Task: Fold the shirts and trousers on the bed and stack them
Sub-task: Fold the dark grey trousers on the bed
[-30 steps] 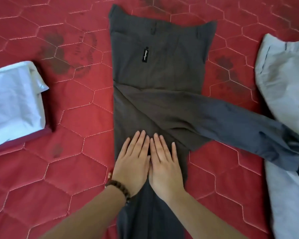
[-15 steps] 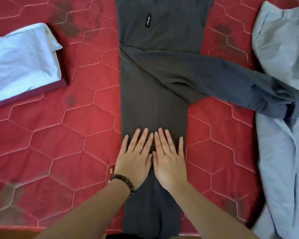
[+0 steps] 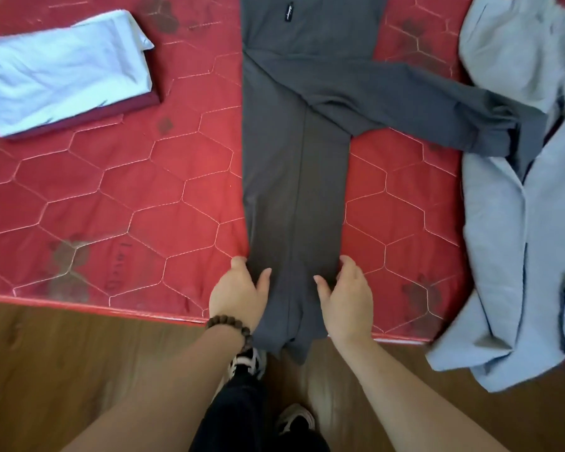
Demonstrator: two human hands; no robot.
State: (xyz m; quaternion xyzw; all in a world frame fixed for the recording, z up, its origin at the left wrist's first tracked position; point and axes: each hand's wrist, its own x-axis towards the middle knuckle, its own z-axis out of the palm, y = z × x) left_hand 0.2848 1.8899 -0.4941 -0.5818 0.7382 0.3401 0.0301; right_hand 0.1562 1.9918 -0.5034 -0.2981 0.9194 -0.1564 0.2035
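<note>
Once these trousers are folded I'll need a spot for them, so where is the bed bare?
The widest bare patch of the bed lies between the folded pile and the grey trousers, reaching the near edge. A narrower strip runs between the straight leg and the light blue clothes. The right side is crowded: the other leg lies across onto those clothes.

Dark grey trousers [image 3: 294, 177], plain, with a small black label [image 3: 287, 13] lettered in white near the bed's far edge. The bed [image 3: 111, 197] is red, quilted in pale hexagon stitching, with dull brownish smudges here and there. At the far left corner, a folded pale blue shirt [image 3: 66, 70] sits on something maroon [image 3: 111, 109]. Along the right edge, light grey-blue clothes [image 3: 516, 223]. Brown wood-grain floor [image 3: 62, 360], dark brown bead bracelet [image 3: 229, 324].
</note>
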